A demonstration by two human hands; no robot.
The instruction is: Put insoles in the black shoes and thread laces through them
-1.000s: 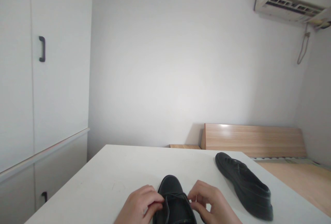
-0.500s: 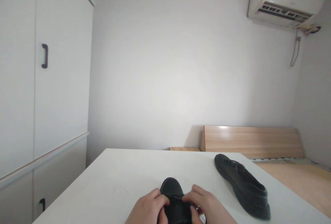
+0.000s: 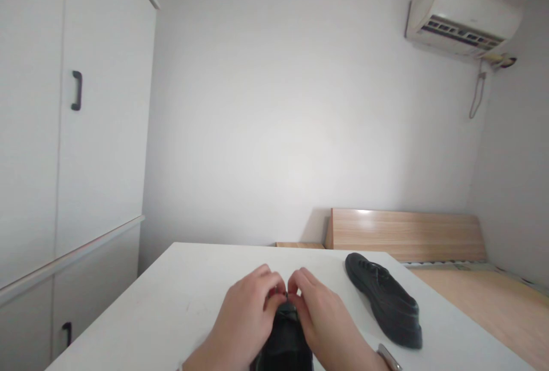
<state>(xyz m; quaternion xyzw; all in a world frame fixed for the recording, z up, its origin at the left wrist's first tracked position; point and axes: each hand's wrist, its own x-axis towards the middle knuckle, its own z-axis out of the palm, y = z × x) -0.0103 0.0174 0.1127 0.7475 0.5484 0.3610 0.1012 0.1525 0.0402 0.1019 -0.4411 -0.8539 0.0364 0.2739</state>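
A black shoe (image 3: pixel 286 339) lies toe-away at the table's near edge, between my hands. Above its toe end, my left hand (image 3: pixel 253 305) pinches thumb to forefinger. Facing it, my right hand (image 3: pixel 315 308) makes the same kind of pinch, fingertips almost meeting the left ones. A small dark bit of what looks like the black shoelace (image 3: pixel 286 295) shows between the fingertips; most of it is hidden by my fingers. The matching black lace-up shoe (image 3: pixel 384 299) rests apart on the right, untouched.
Under the shoes is a white table (image 3: pixel 193 291). A white cabinet (image 3: pixel 103 131) with dark handles stands to the left. Behind on the right are a wooden headboard (image 3: pixel 403 234) and bed base (image 3: pixel 480 296). An air conditioner (image 3: pixel 463 19) hangs high on the wall.
Both hands have risen and moved forward from the shoe's sides to above its toe, fingertips drawn close together. The view has shifted slightly, with a wristwatch now showing on the right wrist.
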